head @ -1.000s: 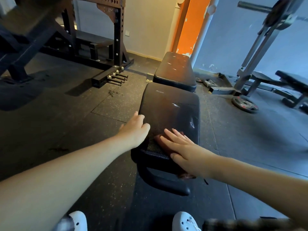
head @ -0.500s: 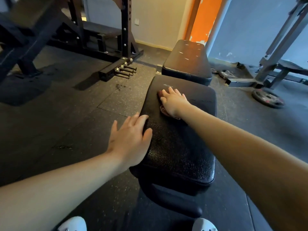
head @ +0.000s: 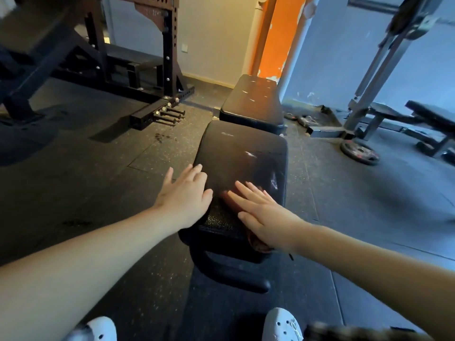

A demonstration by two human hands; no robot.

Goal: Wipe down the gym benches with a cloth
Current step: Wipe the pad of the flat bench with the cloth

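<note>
A black padded bench seat (head: 242, 153) lies in front of me, with the bench's longer back pad (head: 253, 99) beyond it. My right hand (head: 266, 215) lies flat, fingers straight, pressing a reddish-brown cloth (head: 231, 201) onto the near part of the seat. Most of the cloth is hidden under the palm; a bit of it shows at the seat's near edge. My left hand (head: 187, 195) rests open on the seat's left edge, fingers spread. The pad surface shows small worn tears on its right side.
A black squat rack (head: 147, 57) with bolts at its foot stands at the back left. Another bench and a grey machine frame (head: 384, 70) stand at the right, with a weight plate (head: 359, 152) on the rubber floor. My white shoes (head: 283, 324) show below.
My right hand has pulled the cloth back from the far part of the seat to its near end. My left hand stays on the left edge.
</note>
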